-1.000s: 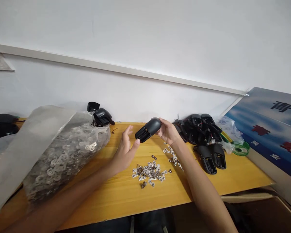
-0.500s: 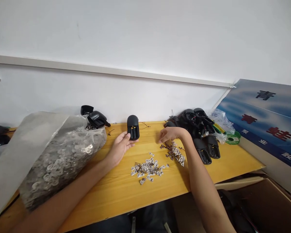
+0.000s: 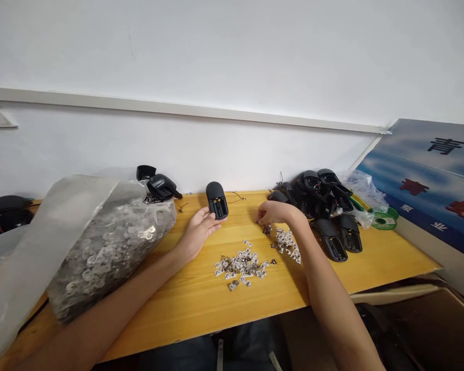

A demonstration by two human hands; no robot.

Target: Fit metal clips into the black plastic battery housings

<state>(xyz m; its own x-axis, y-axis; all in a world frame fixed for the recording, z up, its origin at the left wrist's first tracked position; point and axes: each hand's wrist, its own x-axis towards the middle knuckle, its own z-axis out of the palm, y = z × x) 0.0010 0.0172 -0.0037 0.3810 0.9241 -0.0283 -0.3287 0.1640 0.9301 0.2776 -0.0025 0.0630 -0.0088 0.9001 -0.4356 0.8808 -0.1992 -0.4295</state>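
A black rounded plastic casing [image 3: 215, 191] with an open battery compartment rests in my left hand [image 3: 199, 229], tilted up, the thumb on its lower edge and fingers behind. Thin wires come out beside it. My right hand [image 3: 276, 212] is bent down at the near side of the casing heap, fingertips pinched together low over the table; a tiny bit shows at the tips, too small to name. Just below that hand lies a small pile of metal battery contacts [image 3: 286, 242]. A larger pile of such contacts [image 3: 243, 264] is spread on the table between both arms.
A clear plastic bag [image 3: 112, 242] full of metal contacts stands at left, casings [image 3: 161, 186] behind it. More black casings [image 3: 332, 239] are heaped at right, near a green solder spool [image 3: 384, 220]. A cardboard box [image 3: 429, 319] sits below the table's right edge.
The view has turned slightly left. My left hand still holds the casing, now tilted a little more. My right hand's fingers have pinched together near the small pile's far side.
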